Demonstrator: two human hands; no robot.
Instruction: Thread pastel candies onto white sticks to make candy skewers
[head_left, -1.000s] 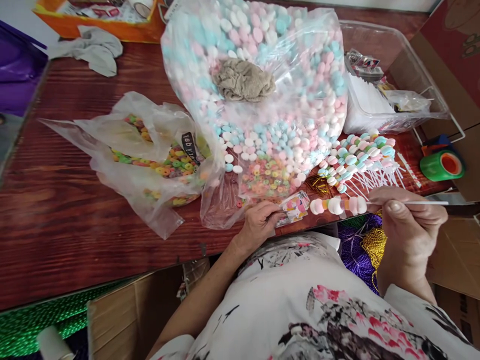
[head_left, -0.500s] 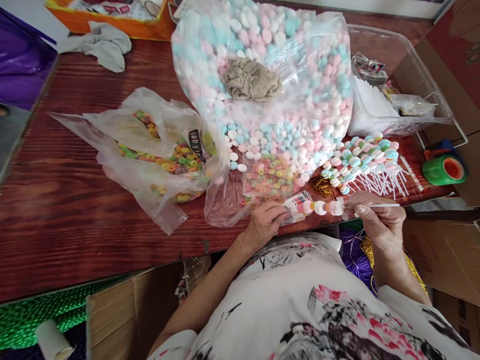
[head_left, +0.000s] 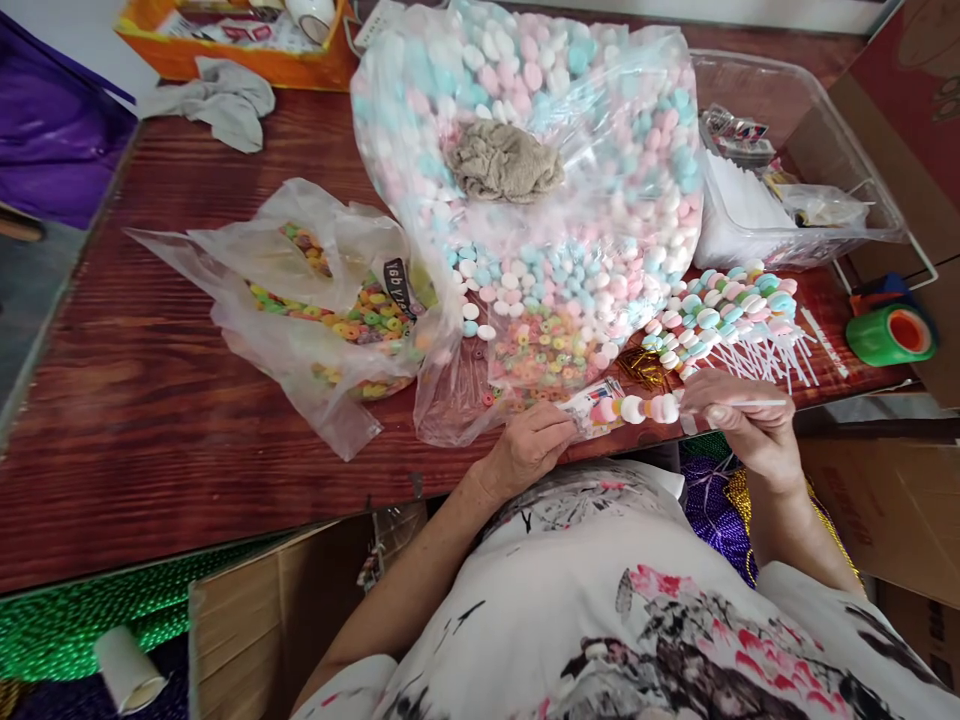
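A white stick threaded with pink, white and orange candies, a candy skewer [head_left: 632, 409], lies level between my two hands at the table's front edge. My right hand [head_left: 754, 425] is closed round its bare right part, thumb and fingers pinching the stick. My left hand [head_left: 532, 445] is closed on a small printed clear plastic bag [head_left: 600, 402], at the candies' left end. Whether the left tip of the skewer is inside the bag, I cannot tell. Beyond my right hand lie finished-looking candy skewers [head_left: 724, 305] in a pile, beside a bundle of gold ties [head_left: 641, 366].
A big clear bag of pastel candies [head_left: 600, 240] fills the table's middle, a crumpled cloth [head_left: 506, 160] on top. A bag of ring candies [head_left: 345, 325] lies left. At right stand a clear plastic bin [head_left: 810, 90] and green tape [head_left: 889, 335].
My right hand and the candy skewer have shifted slightly left and up in view. The camera view has also moved a little. Both hands keep their hold.
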